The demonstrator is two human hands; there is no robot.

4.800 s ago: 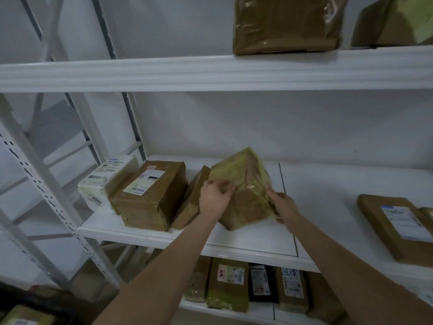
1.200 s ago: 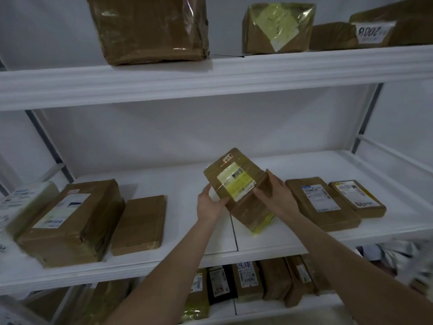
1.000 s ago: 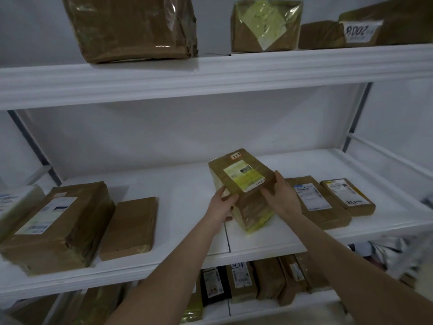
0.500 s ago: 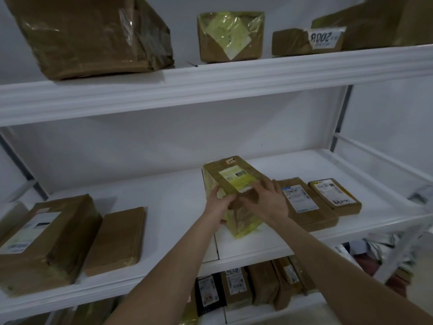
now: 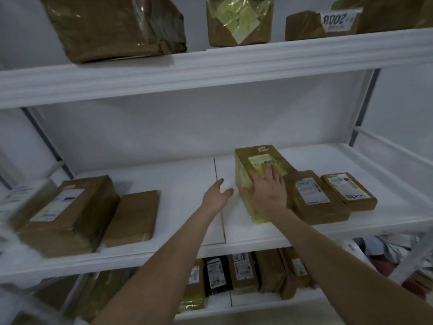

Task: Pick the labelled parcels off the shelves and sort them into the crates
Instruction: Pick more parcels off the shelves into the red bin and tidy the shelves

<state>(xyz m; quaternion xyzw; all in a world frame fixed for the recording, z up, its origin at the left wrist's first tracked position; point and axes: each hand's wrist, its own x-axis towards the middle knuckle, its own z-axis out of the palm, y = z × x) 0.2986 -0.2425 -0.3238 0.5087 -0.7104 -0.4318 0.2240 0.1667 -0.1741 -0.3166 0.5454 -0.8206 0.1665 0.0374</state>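
- Rested right hand (image 5: pixel 267 193), fingers splayed flat, on tall brown yellow-taped labelled parcel (image 5: pixel 255 174) standing on white middle shelf (image 5: pixel 187 184).
- Hovered left hand (image 5: pixel 216 195) beside it, fingers released, gripping nothing.
- Needed 2 hands clasping opposite sides before lifting.

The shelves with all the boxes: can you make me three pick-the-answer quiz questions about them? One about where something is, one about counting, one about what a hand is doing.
1. Where is the yellow-taped parcel?
A. on the middle shelf
B. on the top shelf
C. on the floor

2. How many parcels lie to the right of it on that shelf?
A. none
B. two
C. five

3. What is the left hand doing?
A. gripping a box
B. pressing on a label
C. open, holding nothing

Answers:
1 A: it rests on the middle shelf, under the right hand.
2 B: a larger labelled parcel and a smaller one lie there.
3 C: its fingers are spread, apart from the parcel, while the right hand lies flat on it.
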